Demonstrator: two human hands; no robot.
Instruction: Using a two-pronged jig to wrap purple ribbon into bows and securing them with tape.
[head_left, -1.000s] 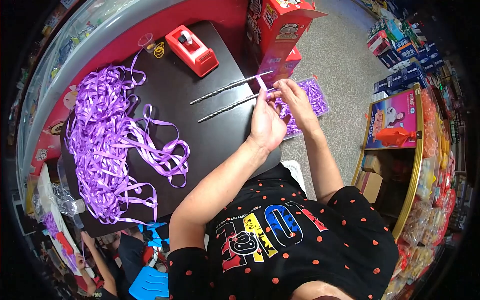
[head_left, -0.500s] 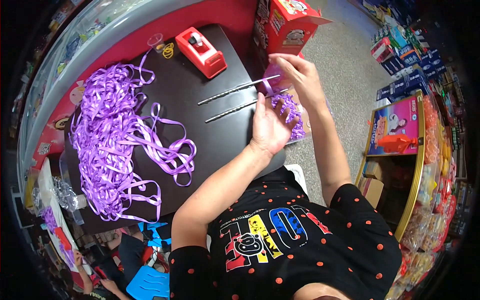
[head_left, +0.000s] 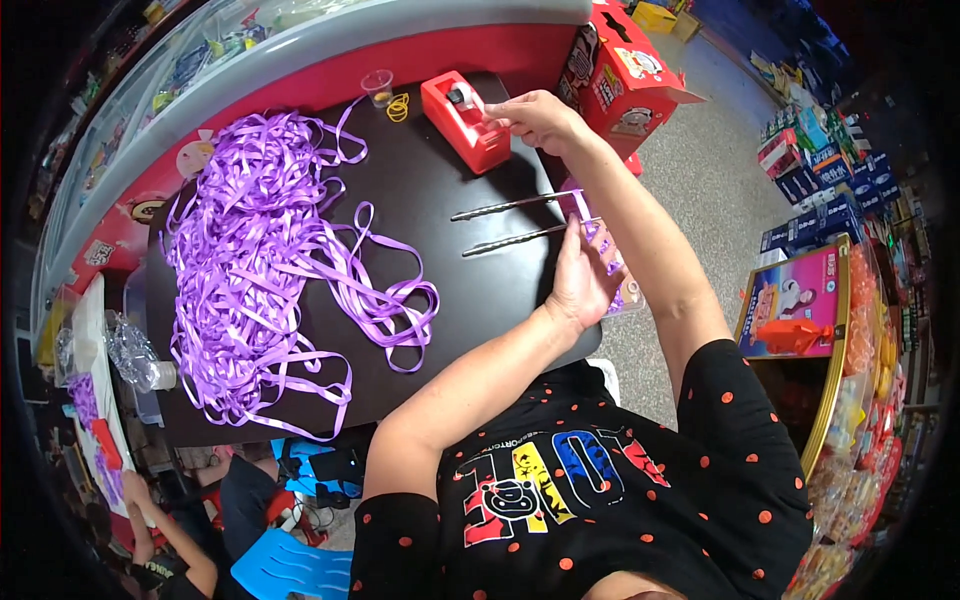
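Observation:
Two dark, twisted metal rods (head_left: 508,207) stick out side by side past the table's right edge, with a strip of purple ribbon (head_left: 574,204) across their right ends. My left hand (head_left: 586,278) is by the lower rod's end, its thumb and fingers closed on the ribbon there; the exact grip is partly hidden. Farther off, my right hand (head_left: 540,118) reaches to the red tape dispenser (head_left: 478,148), pinching the end of the tape (head_left: 476,104) near the roll. A large tangled heap of purple ribbon (head_left: 250,270) covers the table's left side.
Beside the dispenser lie yellow rubber bands (head_left: 398,107) and a small clear cup (head_left: 377,84). A red box (head_left: 630,85) stands past the dark table's (head_left: 480,310) far right corner. Below my left hand is a clear bin (head_left: 628,298) with purple pieces. Another person's arms (head_left: 165,520) show lower left.
My right hand has moved from beside the rods away to the tape dispenser and now pinches tape there. My left hand stays by the rod ends. The whole view has shifted slightly.

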